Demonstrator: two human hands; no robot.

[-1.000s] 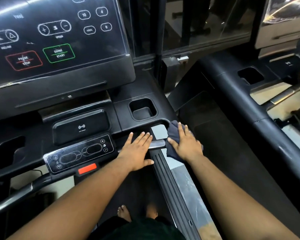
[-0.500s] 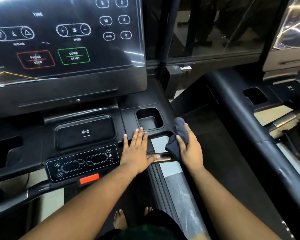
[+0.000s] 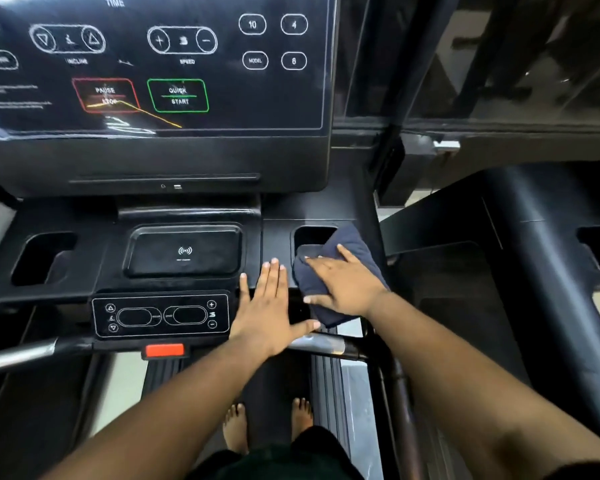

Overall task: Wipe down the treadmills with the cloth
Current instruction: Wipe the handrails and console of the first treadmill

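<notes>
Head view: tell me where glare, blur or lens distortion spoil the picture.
Head view: white and yellow glare streaks cross the console screen near PAUSE STOP; its printed labels are a little soft, the small text at far left unreadable; wide-angle bending curves the handrail and frame edges; the left hand and the right hand on the dark cloth stay fairly sharp; the neighbouring treadmill at right sits in deep shadow.
</notes>
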